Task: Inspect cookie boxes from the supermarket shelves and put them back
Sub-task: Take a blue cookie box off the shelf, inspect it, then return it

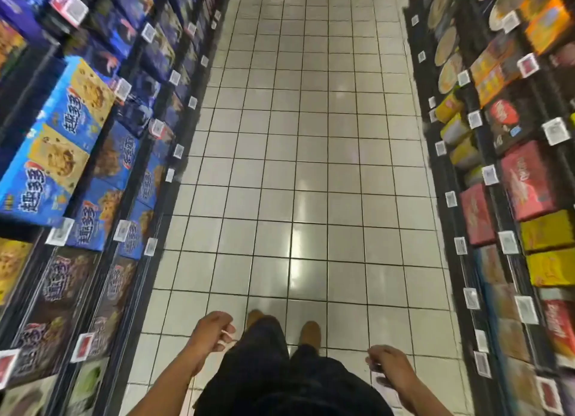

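Blue cookie boxes (59, 141) shelved upright, blurred, both hands (214, 331) empty

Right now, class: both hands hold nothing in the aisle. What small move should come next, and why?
Probably turn and reach the left hand toward the blue cookie boxes on the left shelves: both it and the right hand hang empty, and no box is yet taken.

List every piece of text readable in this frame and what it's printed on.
"趣多多": blue cookie boxes on the left shelves, large characters, slightly blurred.
Purple boxes lower left: similar lettering, too blurred to confirm.
Red boxes on the right: script logo, unreadable.
Shelf price tags: too small and blurred to read.
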`<state>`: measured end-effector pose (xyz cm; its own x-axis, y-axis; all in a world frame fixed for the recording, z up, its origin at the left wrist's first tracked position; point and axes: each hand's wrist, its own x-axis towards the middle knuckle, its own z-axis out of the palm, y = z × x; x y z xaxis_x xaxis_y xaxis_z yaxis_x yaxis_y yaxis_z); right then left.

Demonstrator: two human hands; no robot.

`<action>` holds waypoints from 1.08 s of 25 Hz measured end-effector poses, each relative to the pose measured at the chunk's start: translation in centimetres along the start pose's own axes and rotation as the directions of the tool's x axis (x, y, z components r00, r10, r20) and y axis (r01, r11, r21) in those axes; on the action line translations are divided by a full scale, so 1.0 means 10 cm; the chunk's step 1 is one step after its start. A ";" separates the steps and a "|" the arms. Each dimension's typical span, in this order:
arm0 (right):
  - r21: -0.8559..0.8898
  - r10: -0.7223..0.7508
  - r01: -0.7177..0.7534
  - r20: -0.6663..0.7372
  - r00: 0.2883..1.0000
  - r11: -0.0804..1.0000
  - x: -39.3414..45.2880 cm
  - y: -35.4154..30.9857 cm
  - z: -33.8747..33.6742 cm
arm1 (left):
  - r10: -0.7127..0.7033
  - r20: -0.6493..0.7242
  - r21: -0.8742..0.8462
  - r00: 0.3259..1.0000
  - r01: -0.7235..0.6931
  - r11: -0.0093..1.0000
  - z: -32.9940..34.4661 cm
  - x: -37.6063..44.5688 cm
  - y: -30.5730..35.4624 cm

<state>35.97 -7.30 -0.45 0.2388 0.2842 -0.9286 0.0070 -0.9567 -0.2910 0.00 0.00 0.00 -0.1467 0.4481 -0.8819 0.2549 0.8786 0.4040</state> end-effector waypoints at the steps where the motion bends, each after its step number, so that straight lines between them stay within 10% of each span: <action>1: 0.005 -0.045 0.045 -0.012 0.999 0.999 0.09 -0.26 0.00 | 0.002 -0.005 -0.029 1.000 -0.002 1.000 -0.01 0.03 0.04; 11: 0.087 -0.596 0.590 0.160 0.787 0.803 0.60 -4.00 0.34 | -0.041 -0.070 -0.179 0.997 0.028 0.983 -0.30 0.94 1.26; 17: 0.070 -0.405 0.403 0.026 0.914 0.913 1.32 -4.85 0.15 | -0.151 -0.025 -0.143 0.988 0.146 0.979 -0.38 1.89 2.88; 27: 0.238 -0.034 0.077 -0.182 0.983 0.968 2.48 -6.02 -1.19 | 0.435 0.229 -0.255 0.871 -0.378 0.890 0.70 2.97 8.24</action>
<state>53.03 56.62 -3.23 0.4107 0.3000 -0.8610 -0.2061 -0.8893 -0.4082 23.36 84.54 5.38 0.2021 0.7347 -0.6475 0.0385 0.6547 0.7549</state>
